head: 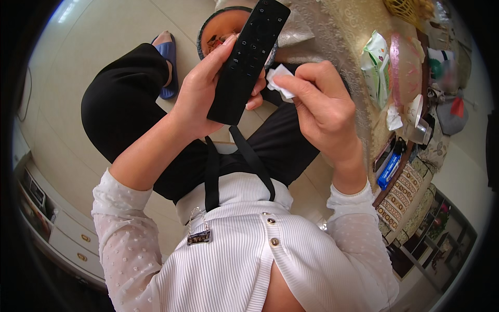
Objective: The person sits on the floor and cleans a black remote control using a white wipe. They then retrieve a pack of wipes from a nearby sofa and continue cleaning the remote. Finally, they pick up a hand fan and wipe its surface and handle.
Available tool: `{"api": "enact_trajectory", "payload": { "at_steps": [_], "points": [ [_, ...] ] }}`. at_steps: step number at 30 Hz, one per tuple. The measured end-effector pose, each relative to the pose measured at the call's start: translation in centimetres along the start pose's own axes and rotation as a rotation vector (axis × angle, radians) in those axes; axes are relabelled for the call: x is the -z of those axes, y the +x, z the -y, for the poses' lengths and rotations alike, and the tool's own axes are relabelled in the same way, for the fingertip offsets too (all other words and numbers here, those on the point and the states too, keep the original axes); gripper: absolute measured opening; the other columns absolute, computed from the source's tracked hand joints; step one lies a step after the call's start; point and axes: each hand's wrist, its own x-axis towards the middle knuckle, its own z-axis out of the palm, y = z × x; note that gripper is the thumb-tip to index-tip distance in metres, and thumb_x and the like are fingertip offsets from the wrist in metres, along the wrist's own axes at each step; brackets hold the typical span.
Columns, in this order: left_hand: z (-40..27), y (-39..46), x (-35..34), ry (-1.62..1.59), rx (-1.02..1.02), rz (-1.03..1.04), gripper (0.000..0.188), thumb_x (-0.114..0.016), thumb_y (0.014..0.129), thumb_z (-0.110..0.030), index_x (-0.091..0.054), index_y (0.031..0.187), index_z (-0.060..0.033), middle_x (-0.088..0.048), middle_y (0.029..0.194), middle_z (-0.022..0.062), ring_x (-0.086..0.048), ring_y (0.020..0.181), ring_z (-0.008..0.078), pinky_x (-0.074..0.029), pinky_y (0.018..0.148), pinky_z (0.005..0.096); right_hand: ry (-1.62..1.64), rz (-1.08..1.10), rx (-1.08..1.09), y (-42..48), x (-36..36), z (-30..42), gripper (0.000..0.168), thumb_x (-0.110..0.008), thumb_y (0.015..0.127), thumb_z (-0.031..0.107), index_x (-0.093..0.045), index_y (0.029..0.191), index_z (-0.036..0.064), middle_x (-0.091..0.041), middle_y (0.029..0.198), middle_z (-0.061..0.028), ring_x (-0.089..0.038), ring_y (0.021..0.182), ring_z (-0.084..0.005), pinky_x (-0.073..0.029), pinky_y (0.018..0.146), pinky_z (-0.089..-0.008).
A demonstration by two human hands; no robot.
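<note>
A black remote control (245, 66) with small white key symbols lies tilted in my left hand (202, 85), its button side facing up. The left thumb rests along one edge and fingertips curl round the other. Just to the right, my right hand (325, 105) pinches a folded white tissue (281, 81) between thumb and fingers. A small gap separates the tissue from the remote's side. Both hands are raised above my lap and the black trousers.
At the right stands a table covered with a patterned cloth (343, 35). On it lie a wet-wipe packet (376, 70), a crumpled tissue (394, 117), a clear plastic cup (419, 132) and a blue packet (390, 170). A dark-rimmed orange bin (223, 27) stands behind the remote. White drawers (74, 238) are at lower left.
</note>
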Motion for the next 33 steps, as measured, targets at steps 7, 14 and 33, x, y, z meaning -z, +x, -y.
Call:
{"api": "enact_trajectory", "payload": {
  "at_steps": [7, 14, 33],
  "points": [
    [-0.4, -0.2, -1.8, 0.048, 0.039, -0.330, 0.035, -0.037, 0.099, -0.037, -0.054, 0.111, -0.0093, -0.061, 0.089, 0.0030, -0.057, 0.075, 0.0127, -0.048, 0.063, 0.0280, 0.125, -0.086, 0.018, 1.1, -2.7, 1.0, 0.040, -0.068, 0.054, -0.008, -0.065, 0.093, -0.002, -0.051, 0.078, -0.0091, -0.052, 0.068, -0.0248, -0.046, 0.060, -0.0315],
    [-0.2, 0.2, -0.3, -0.027, -0.023, -0.005, 0.038, -0.034, 0.100, -0.038, -0.052, 0.112, -0.0071, -0.059, 0.093, 0.0054, -0.056, 0.079, 0.0137, -0.046, 0.061, 0.0296, 0.075, -0.099, -0.166, -1.0, -0.5, -0.9, 0.027, -0.065, 0.070, -0.012, -0.068, 0.092, 0.002, -0.056, 0.078, -0.0088, -0.057, 0.066, -0.0221, -0.046, 0.056, -0.0290],
    [0.4, -0.4, 0.6, 0.005, 0.034, -0.050, 0.040, -0.037, 0.099, -0.038, -0.047, 0.125, -0.0085, -0.059, 0.103, 0.0020, -0.059, 0.095, 0.0141, -0.048, 0.077, 0.0260, -0.038, -0.230, -0.049, 4.2, -3.8, -0.1, 0.020, -0.069, 0.071, -0.004, -0.064, 0.089, 0.001, -0.057, 0.075, -0.0093, -0.057, 0.062, -0.0241, -0.046, 0.054, -0.0310]
  ]
}}
